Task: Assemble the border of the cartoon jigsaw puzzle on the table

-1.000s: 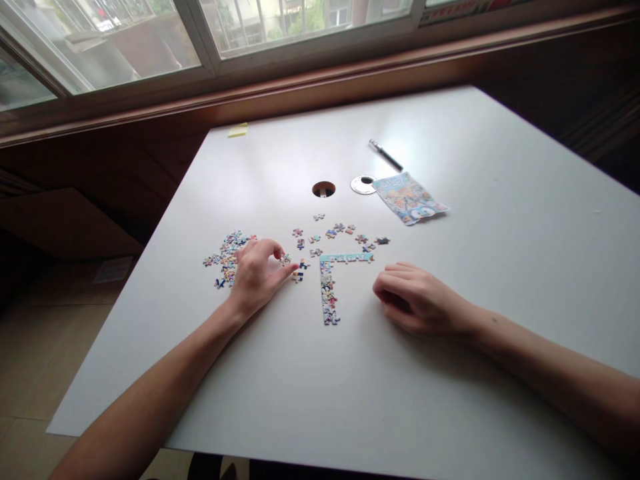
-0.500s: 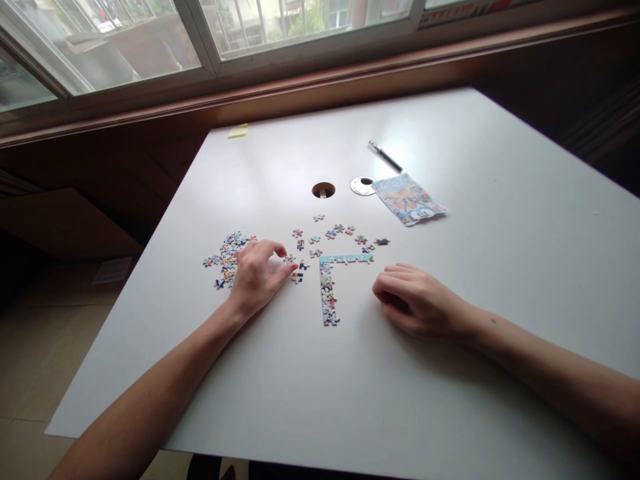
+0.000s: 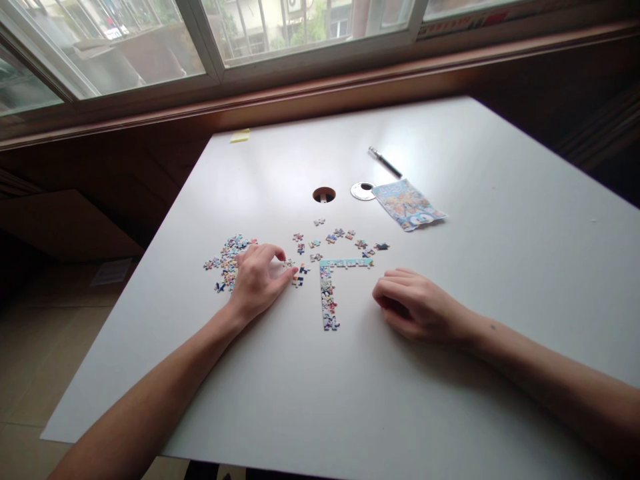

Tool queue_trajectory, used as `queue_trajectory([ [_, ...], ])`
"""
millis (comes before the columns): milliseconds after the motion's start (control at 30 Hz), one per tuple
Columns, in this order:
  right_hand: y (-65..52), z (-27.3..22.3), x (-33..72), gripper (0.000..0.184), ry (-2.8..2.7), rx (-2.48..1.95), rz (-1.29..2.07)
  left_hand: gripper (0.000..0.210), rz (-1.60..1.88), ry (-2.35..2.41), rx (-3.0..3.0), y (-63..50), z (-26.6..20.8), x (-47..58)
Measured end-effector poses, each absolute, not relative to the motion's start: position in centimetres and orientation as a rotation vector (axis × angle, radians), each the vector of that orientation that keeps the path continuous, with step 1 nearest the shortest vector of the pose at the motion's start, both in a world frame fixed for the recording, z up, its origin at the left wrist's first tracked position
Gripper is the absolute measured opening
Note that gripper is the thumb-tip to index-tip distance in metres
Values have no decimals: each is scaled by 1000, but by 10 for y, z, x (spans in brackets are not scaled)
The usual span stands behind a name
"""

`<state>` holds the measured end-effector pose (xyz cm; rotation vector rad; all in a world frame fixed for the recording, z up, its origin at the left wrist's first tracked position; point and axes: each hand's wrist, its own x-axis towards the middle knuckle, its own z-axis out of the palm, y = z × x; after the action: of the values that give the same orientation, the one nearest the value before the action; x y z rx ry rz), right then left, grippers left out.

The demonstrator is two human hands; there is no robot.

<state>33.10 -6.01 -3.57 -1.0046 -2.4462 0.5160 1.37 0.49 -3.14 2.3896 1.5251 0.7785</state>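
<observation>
My left hand [image 3: 260, 275] rests on the table between a pile of jigsaw pieces [image 3: 231, 257] and some loose jigsaw pieces [image 3: 301, 248]. Its thumb and forefinger are apart, with a gap between them, and nothing shows in the grip. To its right lies a joined L-shaped strip of puzzle [image 3: 327, 297], with a light blue top row and a colourful left column. My right hand [image 3: 417, 303] lies on its side to the right of this strip, fingers curled in. Whether it holds anything is hidden. More loose pieces [image 3: 350, 235] form an arc above the strip.
On the white table [image 3: 280, 393], a printed picture sheet [image 3: 409, 205] lies beyond my right hand, partly by a metal ring cover [image 3: 362, 191]. A dark pen [image 3: 385, 162], a round cable hole [image 3: 324, 195] and a yellow note [image 3: 240, 136] are farther back. A window stands behind.
The view has shifted slightly, so the table sits a little lower in the picture. Both hands and the puzzle pieces stay in almost the same places.
</observation>
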Motion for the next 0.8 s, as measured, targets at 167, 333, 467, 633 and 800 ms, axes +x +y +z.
queue_trajectory([
  [167, -60, -34, 330, 21, -2450, -997, 503, 21, 775, 1529, 2369, 5, -33, 13],
  [333, -59, -36, 331, 21, -2456, -986, 499, 22, 754, 1528, 2369, 5, -33, 13],
  [467, -60, -38, 332, 22, -2457, -990, 500, 18, 733, 1518, 2396, 4, -32, 13],
  [633, -60, -38, 332, 22, -2453, -999, 510, 16, 731, 1507, 2419, 3, -30, 15],
  [800, -60, -38, 332, 21, -2456, -998, 499, 19, 747, 1491, 2435, 4, -30, 15],
])
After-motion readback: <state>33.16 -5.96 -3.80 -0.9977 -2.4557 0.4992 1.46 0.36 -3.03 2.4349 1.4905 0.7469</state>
